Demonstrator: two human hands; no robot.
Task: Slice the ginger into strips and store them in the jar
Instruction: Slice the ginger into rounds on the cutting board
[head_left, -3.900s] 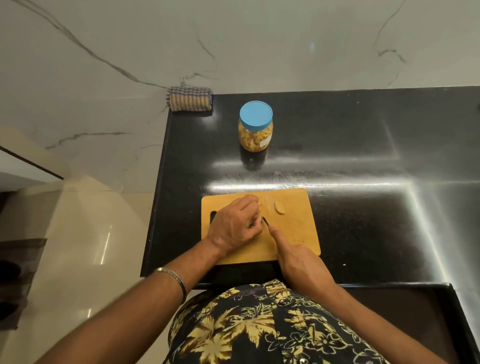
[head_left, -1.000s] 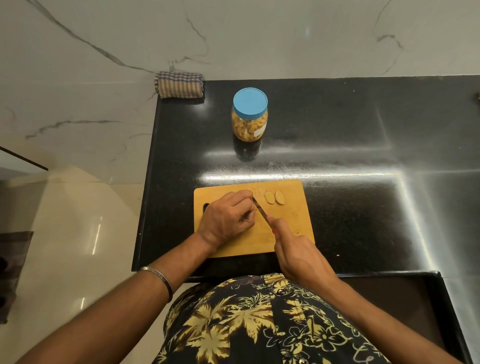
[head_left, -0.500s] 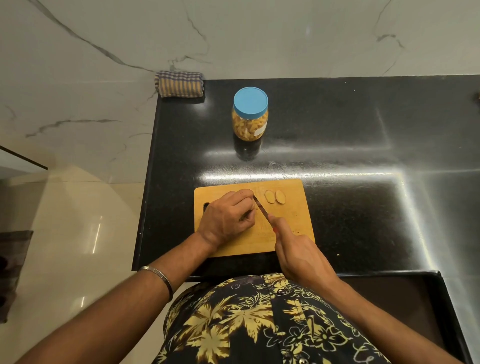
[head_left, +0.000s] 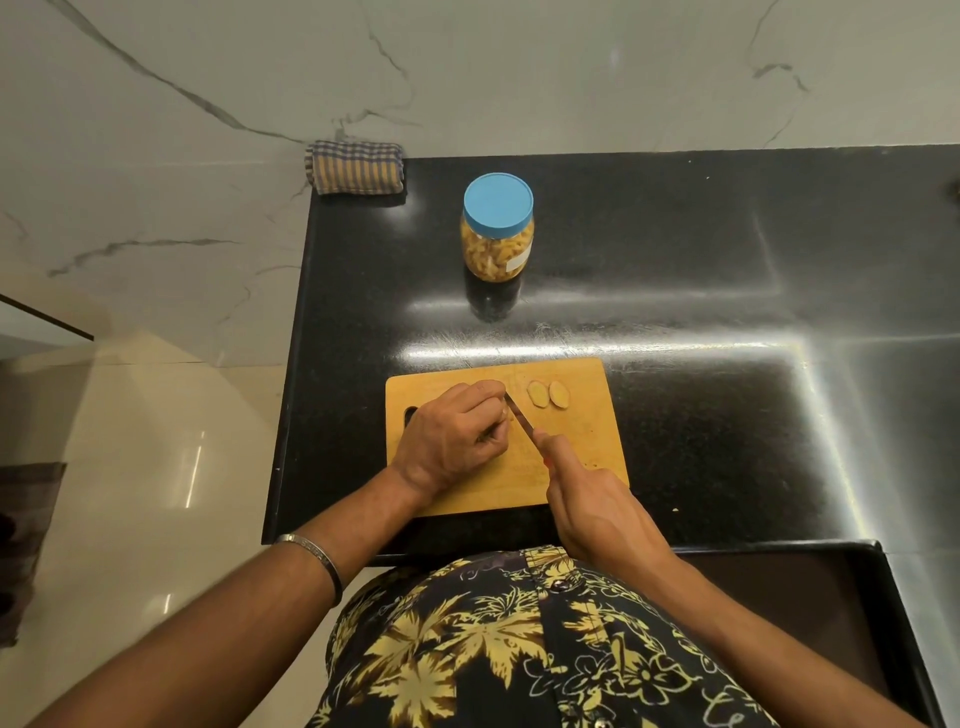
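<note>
Nearest me, my right hand (head_left: 592, 506) grips a knife (head_left: 521, 420), its handle hidden in my fist; only the thin blade shows. My left hand (head_left: 456, 439), fingers curled down, covers the ginger piece on the wooden cutting board (head_left: 587, 441), so I cannot make out its shape. Two ginger slices (head_left: 547, 394) lie flat just beyond the blade. Farther back on the black counter (head_left: 675, 260) stands the jar (head_left: 497, 228), blue lid on. A folded checked cloth (head_left: 356, 167) sits at the far-left corner.
</note>
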